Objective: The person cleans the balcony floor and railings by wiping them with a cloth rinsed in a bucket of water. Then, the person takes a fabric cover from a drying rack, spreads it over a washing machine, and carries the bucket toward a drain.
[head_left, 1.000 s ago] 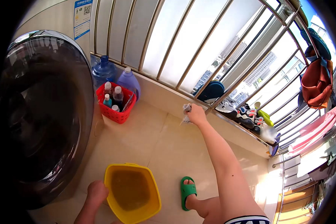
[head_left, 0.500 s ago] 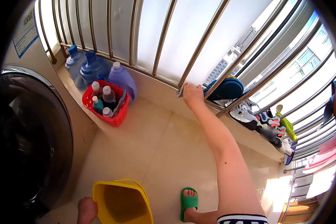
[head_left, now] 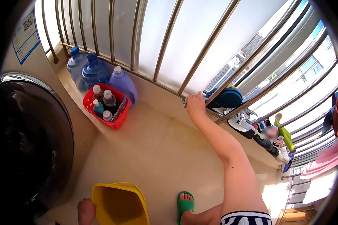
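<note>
Head view. Yellow bucket (head_left: 98,197), lower left: contents indistinct; left hand (head_left: 86,210) closed on rim. Red basket (head_left: 119,122), left: bottles (head_left: 109,99). Grey cloth (head_left: 184,102), centre: clamped in right hand (head_left: 196,105), railing's (head_left: 168,40) bottom edge. Floor (head_left: 154,150): tiled, spanning bucket to railing.

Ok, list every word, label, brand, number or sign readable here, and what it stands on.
No words or numbers can be read.
Blue-and-white label on the washing machine: print too small and blurred; a QR code shows.
Yellow bucket: no lettering visible.
</note>
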The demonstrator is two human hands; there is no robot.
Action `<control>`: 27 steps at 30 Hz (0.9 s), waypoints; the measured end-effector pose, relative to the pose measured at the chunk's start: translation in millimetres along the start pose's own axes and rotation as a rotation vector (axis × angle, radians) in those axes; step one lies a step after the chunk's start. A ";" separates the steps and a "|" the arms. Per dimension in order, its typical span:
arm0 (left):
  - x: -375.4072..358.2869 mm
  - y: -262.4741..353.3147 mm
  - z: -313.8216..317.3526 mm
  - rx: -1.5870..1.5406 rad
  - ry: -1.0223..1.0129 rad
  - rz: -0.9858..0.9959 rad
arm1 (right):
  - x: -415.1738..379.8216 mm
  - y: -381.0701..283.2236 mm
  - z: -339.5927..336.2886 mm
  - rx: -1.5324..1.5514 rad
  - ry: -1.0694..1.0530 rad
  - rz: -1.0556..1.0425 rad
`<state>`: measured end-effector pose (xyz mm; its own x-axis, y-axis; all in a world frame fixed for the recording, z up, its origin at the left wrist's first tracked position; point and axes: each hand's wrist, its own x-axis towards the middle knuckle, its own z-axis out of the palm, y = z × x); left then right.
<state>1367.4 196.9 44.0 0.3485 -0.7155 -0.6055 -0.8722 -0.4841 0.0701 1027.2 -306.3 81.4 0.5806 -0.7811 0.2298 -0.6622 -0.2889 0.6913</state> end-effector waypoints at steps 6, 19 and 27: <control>-2.4 -4.2 -2.6 -0.086 0.026 -0.022 | -9.7 8.2 10.6 -0.242 -0.149 -0.141; 5.7 -8.0 6.2 -0.019 0.057 0.041 | -21.4 29.0 2.3 -0.106 0.164 -0.105; 17.7 -24.1 38.6 0.049 0.107 -0.025 | -7.8 -7.2 -53.7 0.900 0.230 0.207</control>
<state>1381.3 215.3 1.0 0.4022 -0.7545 -0.5187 -0.8778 -0.4787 0.0157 1052.8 -268.4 111.4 0.4261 -0.7644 0.4838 -0.8232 -0.5494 -0.1429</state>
